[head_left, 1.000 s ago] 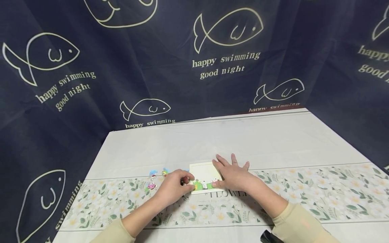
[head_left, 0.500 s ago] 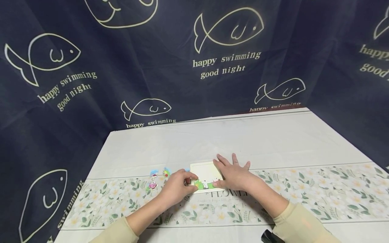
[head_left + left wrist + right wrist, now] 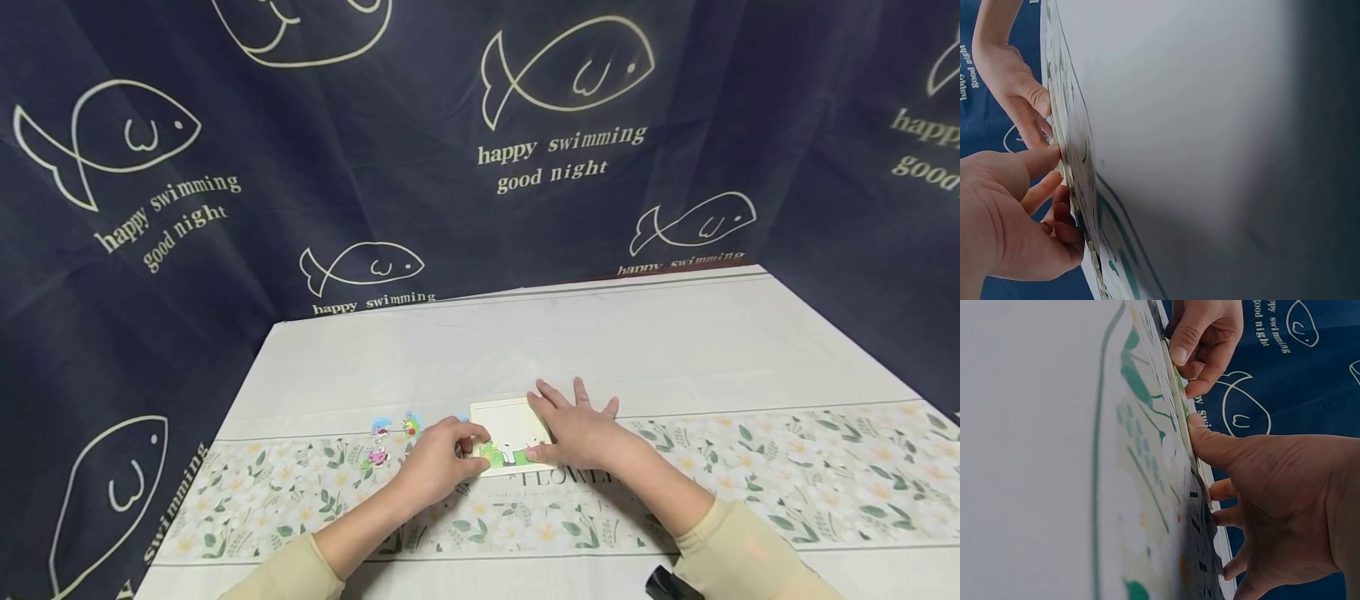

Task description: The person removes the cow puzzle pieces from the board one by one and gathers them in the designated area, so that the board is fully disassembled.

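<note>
Puzzle tray (image 3: 506, 418) lies mid-surface (image 3: 622, 342), well in from far edge. Left hand (image 3: 437, 458) narrow, thumb and forefinger pinching green piece (image 3: 487, 452) at tray's left end. Right hand (image 3: 585, 435) spread wide, touching tray's right end. Loose pieces (image 3: 377, 456) nearer surface's left edge.

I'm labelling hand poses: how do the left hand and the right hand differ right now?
The left hand has its thumb and forefinger curled toward each other, while the right hand spreads its fingers wide. The left hand is at the left side of the tray; the right hand is at its right side. Both hands are bare.
</note>
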A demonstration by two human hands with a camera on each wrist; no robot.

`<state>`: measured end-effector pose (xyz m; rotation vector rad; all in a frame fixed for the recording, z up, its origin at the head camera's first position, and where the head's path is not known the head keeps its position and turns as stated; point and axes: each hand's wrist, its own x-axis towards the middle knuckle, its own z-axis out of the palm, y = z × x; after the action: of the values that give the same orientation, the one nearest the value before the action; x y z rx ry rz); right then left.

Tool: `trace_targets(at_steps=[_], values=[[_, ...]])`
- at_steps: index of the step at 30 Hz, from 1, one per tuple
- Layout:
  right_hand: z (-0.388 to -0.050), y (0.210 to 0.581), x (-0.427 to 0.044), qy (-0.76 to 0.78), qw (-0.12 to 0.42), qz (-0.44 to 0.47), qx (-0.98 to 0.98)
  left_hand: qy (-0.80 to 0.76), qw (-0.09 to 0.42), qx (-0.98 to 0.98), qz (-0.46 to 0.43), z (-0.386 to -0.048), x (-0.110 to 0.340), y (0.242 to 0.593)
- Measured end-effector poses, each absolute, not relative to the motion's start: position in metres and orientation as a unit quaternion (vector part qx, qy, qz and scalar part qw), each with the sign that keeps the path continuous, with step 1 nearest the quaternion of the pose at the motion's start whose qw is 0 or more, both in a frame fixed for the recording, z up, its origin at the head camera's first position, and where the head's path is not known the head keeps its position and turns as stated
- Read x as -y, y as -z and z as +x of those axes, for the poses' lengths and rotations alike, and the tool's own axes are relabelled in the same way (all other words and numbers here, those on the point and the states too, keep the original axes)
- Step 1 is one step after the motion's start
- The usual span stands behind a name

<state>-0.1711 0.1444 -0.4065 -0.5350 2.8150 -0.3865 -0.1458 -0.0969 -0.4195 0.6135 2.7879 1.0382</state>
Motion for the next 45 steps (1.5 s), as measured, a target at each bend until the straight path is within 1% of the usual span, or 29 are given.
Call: trace_targets(at_steps=[21,31,39,45], values=[[-0.1699,0.4021,-0.1470,0.140,0.128,-0.177,-0.966,-0.342,0.046,-0.916,0.204,-0.1462,0.0941,0.4151],[-0.1707,0.4014,-0.1474,0.167,0.153,-0.161,-0.961,-0.345,0.027,-0.914,0.214,-0.1474,0.0936,0.4139],[-0.1714,0.4029,-0.1464,0.195,0.162,-0.156,-0.955,-0.368,0.027,-0.903,0.218,-0.1472,0.0944,0.4139],[-0.1706,0.4058,-0.1459,0.198,0.166,-0.152,-0.954,-0.386,0.033,-0.899,0.202,-0.1451,0.0952,0.4156]])
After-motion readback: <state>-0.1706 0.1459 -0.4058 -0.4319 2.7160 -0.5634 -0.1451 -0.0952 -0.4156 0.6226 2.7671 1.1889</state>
